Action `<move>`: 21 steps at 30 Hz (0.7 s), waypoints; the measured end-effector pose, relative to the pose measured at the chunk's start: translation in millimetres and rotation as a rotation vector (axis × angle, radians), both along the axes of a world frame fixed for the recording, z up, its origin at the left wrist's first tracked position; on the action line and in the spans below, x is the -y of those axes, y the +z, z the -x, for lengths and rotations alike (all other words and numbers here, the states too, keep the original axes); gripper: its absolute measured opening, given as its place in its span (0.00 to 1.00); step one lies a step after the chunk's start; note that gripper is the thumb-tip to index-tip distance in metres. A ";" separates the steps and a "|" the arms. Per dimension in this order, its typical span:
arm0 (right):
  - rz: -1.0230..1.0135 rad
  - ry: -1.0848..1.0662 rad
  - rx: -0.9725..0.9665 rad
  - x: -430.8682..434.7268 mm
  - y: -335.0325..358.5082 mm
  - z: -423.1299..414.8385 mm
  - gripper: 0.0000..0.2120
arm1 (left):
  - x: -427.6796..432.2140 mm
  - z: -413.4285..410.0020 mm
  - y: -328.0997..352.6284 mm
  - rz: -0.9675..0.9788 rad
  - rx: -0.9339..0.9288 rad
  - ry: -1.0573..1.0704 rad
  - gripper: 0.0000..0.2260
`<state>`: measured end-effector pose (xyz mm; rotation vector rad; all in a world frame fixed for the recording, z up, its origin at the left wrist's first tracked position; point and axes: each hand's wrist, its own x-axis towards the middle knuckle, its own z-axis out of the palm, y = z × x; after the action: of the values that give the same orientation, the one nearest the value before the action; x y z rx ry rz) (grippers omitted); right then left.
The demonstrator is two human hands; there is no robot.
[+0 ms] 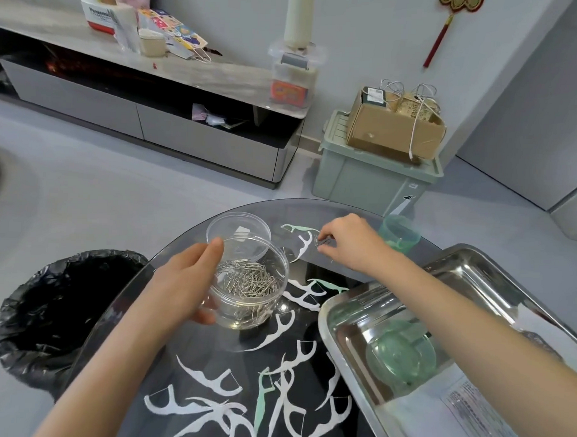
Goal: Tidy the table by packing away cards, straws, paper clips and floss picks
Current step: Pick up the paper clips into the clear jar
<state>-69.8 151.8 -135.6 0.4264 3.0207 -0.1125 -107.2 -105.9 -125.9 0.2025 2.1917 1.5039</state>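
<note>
My left hand [186,283] grips a clear round jar [254,302] holding several silver paper clips [247,279], raised just above the glass table [181,257]. The jar's clear lid [239,231] lies behind it. My right hand [348,243] reaches to the table's far side and pinches a paper clip [322,241] beside a white floss pick [303,248]. Several white and green floss picks [276,335] are scattered over the glass from the middle down to the near edge.
A steel tray [475,277] on the right holds a green lidded container [401,354]. A green cup [399,233] stands at the far right of the table. A black-lined bin [55,308] sits on the floor at left, a green storage box [373,175] behind.
</note>
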 end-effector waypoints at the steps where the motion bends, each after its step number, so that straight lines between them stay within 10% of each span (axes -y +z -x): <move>1: -0.030 0.028 -0.019 2.7 -0.2 1.6 0.10 | 0.6 -0.5 0.7 0.003 -0.008 0.002 0.14; 10: -0.101 0.082 0.007 6.4 -3.7 11.2 0.09 | 1.0 -1.7 2.8 0.015 -0.003 0.008 0.15; 21: 0.870 -0.001 -0.249 63.1 59.3 -22.7 0.10 | -0.9 -5.2 0.7 0.022 0.001 -0.033 0.15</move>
<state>-47.1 88.7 -76.3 0.3280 2.7973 -1.4810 -102.0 -105.1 -125.2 0.2289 2.1928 1.4609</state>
